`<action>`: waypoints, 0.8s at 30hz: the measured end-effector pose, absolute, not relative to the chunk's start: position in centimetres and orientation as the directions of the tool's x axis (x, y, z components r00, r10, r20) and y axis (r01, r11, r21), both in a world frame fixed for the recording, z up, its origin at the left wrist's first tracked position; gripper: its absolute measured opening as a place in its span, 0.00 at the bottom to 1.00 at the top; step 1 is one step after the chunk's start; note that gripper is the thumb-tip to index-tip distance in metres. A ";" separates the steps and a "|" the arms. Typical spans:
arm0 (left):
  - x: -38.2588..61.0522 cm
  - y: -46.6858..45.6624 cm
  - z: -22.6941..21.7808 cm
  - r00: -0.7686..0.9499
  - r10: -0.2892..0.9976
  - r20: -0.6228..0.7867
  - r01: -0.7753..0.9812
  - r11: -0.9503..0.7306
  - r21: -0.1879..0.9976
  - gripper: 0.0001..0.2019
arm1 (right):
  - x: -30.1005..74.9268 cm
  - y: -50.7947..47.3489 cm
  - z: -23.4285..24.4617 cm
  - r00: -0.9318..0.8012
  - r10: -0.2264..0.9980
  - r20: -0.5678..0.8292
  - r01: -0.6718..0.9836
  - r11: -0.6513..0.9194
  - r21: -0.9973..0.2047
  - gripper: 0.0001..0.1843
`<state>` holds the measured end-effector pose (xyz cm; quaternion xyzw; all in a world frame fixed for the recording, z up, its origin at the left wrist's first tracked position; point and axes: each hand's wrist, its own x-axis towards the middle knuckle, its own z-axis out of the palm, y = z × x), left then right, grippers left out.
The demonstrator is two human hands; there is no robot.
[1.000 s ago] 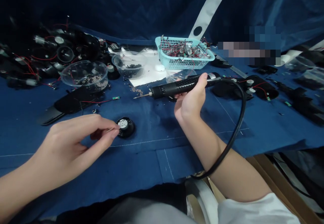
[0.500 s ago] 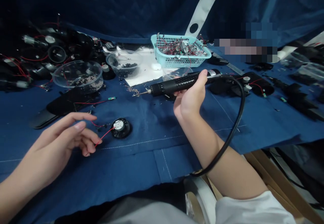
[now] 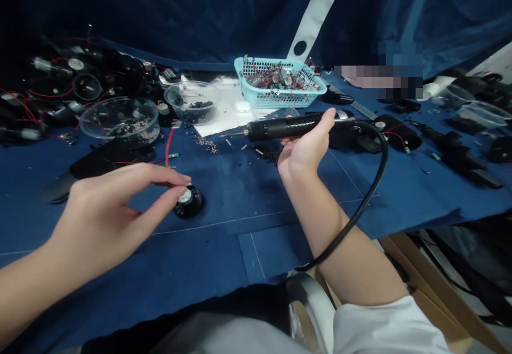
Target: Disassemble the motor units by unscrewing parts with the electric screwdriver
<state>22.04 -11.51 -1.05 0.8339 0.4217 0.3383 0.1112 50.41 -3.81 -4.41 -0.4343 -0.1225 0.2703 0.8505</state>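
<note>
Nearest the camera, a white sleeve (image 3: 392,327) covers the right upper arm, and a black cable (image 3: 372,183) loops from beside it up across the blue cloth (image 3: 240,183) that covers the table. The left hand (image 3: 116,204) lies low over the cloth on the left, with its thumb and forefinger (image 3: 182,179) stretched out towards each other in a loose pinch. Their tips arrive at the left rim of a small round black speaker (image 3: 191,203) with a silver centre, which lies flat on the cloth just right of the fingertips. It cannot be told whether the tips grip the rim, a wire or nothing. The other fingers are curled under the palm.

Further back and to the right, the right hand (image 3: 304,149) is clenched around a black electric screwdriver (image 3: 288,126), the thumb lying along its barrel. The tool is held level above the cloth, its bit pointing left, well apart from the speaker. The cable runs out of its rear end.

Behind the left hand, a thin red wire (image 3: 170,142) rises beside a clear bowl (image 3: 120,120) of small screws. A second clear bowl (image 3: 193,99) stands further back, next to a white sheet (image 3: 224,119). Beyond it a teal basket (image 3: 280,85) holds small motors and wires, and a pile of black parts (image 3: 80,77) lies at far left.
</note>
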 end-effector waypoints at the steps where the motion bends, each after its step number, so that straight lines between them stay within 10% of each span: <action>1: 22.1 -11.7 -1.1 0.495 0.693 0.524 0.595 -0.710 0.377 0.05 | 50.7 -3.7 -4.4 0.834 0.550 -0.037 -0.349 0.474 -0.808 0.26; 8: 19.6 -13.2 -3.4 0.816 0.316 0.484 0.357 -0.934 0.008 0.32 | 52.0 -3.1 -4.7 0.862 0.505 -0.048 -0.306 0.441 -0.844 0.27; 11: 19.0 -15.2 -4.5 0.749 0.357 0.558 0.430 -0.903 0.000 0.21 | 51.8 -3.2 -4.6 0.863 0.503 -0.048 -0.310 0.453 -0.836 0.26; 16: 19.4 -17.5 -5.9 0.488 0.634 0.599 0.592 -0.746 0.307 0.08 | 51.3 -3.5 -4.2 0.851 0.522 -0.053 -0.329 0.452 -0.829 0.24; 20: 19.8 -16.4 -6.2 0.505 0.672 0.542 0.685 -0.694 0.221 0.03 | 51.2 -3.4 -4.6 0.847 0.531 -0.033 -0.318 0.456 -0.831 0.27; 24: 20.4 -14.8 -5.4 0.665 0.534 0.523 0.606 -0.794 0.041 0.19 | 51.3 -3.3 -5.0 0.851 0.524 -0.026 -0.306 0.455 -0.836 0.28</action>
